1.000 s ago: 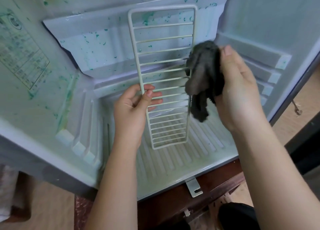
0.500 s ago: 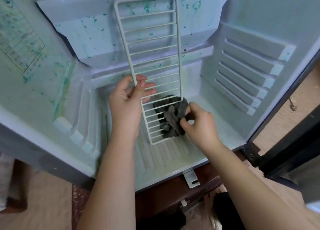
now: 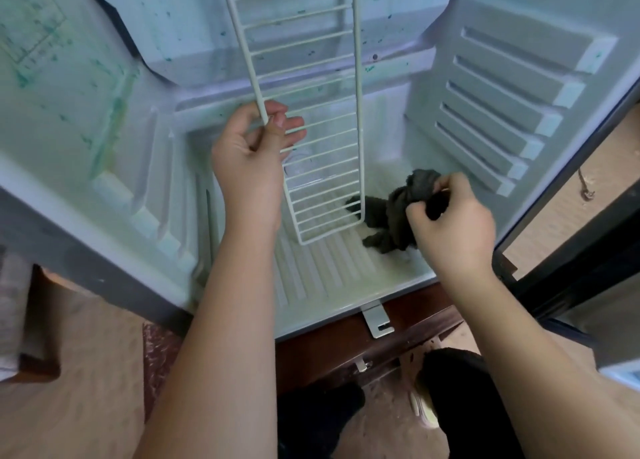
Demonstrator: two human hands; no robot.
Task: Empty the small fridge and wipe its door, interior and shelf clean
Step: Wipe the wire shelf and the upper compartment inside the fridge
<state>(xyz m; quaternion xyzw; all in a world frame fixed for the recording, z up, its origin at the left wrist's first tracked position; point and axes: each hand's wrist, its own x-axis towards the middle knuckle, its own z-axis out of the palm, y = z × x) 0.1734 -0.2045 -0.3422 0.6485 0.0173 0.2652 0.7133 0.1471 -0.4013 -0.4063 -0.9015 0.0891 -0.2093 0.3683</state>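
1. Tan flooring (image 3: pixel 69 372) and a dark wooden stand (image 3: pixel 329 351) lie below the open fridge (image 3: pixel 104 188). Its cavity holds no food or bottles, so the emptying looks done.
2. A white wire shelf (image 3: pixel 323 110) is out of its slots and stands nearly upright inside the cavity. Its long axis runs from the lower short edge, nearest the person, up and slightly leftward past the top of the view. That lower edge sits at the ribbed fridge floor (image 3: pixel 322 271), though I cannot tell whether it rests there or hangs just above.
3. The left hand (image 3: pixel 247 157) grasps the shelf's left rail, thumb and fingers curled round the wire.
4. Just right of the shelf's lower end, the right hand (image 3: pixel 453 226) is clenched round a bunched dark cloth (image 3: pixel 398 212). The cloth's loose end reaches the shelf's lower right corner.
5. Green specks and streaks (image 3: pixel 114 112) cover the walls to the left of the shelf and behind it, so most of the interior wiping appears to be left.
6. Wiping the shelf seems to be the step in hand. The door is not clearly in view, so its condition cannot be judged.
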